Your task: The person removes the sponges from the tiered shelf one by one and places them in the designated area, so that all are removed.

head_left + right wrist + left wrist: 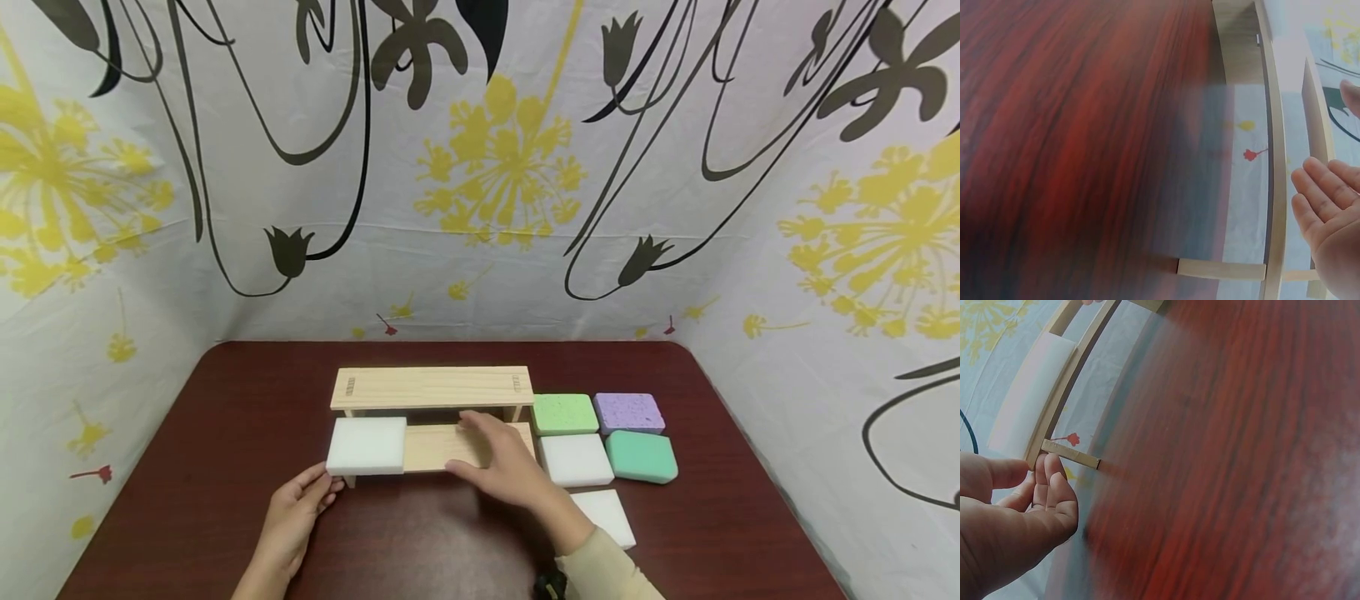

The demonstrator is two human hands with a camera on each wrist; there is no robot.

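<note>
We judge sponge-shelving underway: left hand [296, 508] steadies the two-tier wooden rack [432, 388] at its lower-left corner beside the shelved white sponge [367, 446], right hand [504, 463] flat, empty on the lower shelf; next, grasp another sponge [575, 459] right of the rack.

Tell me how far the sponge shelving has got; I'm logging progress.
Done: one white sponge block sits on the two-tier wooden shelf, lower tier. In hand: nothing; the right hand rests open on that tier, the left hand touches its corner. Left: five sponges beside it on the dark red table.
</note>
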